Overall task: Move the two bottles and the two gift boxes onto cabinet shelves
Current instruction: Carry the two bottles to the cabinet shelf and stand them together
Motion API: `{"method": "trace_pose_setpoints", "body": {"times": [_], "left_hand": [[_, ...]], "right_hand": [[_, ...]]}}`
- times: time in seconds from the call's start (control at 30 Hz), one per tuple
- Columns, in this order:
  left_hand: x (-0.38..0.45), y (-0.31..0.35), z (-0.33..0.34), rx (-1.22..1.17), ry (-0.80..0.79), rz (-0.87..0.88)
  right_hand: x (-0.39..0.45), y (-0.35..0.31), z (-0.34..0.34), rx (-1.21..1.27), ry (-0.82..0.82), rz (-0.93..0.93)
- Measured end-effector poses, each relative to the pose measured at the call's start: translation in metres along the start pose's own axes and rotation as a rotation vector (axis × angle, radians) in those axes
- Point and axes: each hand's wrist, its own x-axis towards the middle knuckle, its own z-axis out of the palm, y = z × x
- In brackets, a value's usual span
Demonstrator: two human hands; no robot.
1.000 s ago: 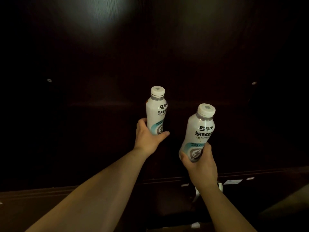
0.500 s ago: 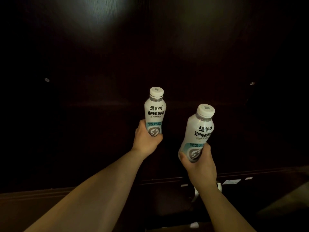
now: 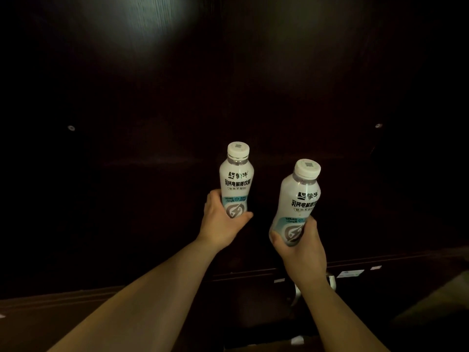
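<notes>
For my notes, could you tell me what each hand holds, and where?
Left hand grips one bottle by its lower body; right hand grips the other bottle likewise.

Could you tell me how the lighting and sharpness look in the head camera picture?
Head view: very dim, the cabinet nearly black, with a soft pale glare patch at upper left; the left bottle and right bottle are lit and sharp, labels readable; both hands, left hand and right hand, are clear.

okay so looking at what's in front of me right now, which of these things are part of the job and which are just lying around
Part of the job:
left bottle, held in the left hand
right bottle, held in the right hand
dark cabinet ahead
The gift boxes are not in view.

Just lying about:
white labels on the ledge
pale curved object behind the right wrist, too dim to identify
</notes>
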Motion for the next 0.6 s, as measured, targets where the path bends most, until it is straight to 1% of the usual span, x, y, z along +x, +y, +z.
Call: {"method": "trace_pose_setpoints", "body": {"times": [0.33, 0.6], "left_hand": [[-0.045, 0.003, -0.004, 0.189, -0.108, 0.111], [-0.067, 0.006, -0.016, 0.134, -0.153, 0.133]], "right_hand": [[0.001, 0.000, -0.004, 0.041, -0.036, 0.002], [-0.001, 0.001, -0.011, 0.098, -0.144, 0.009]]}}
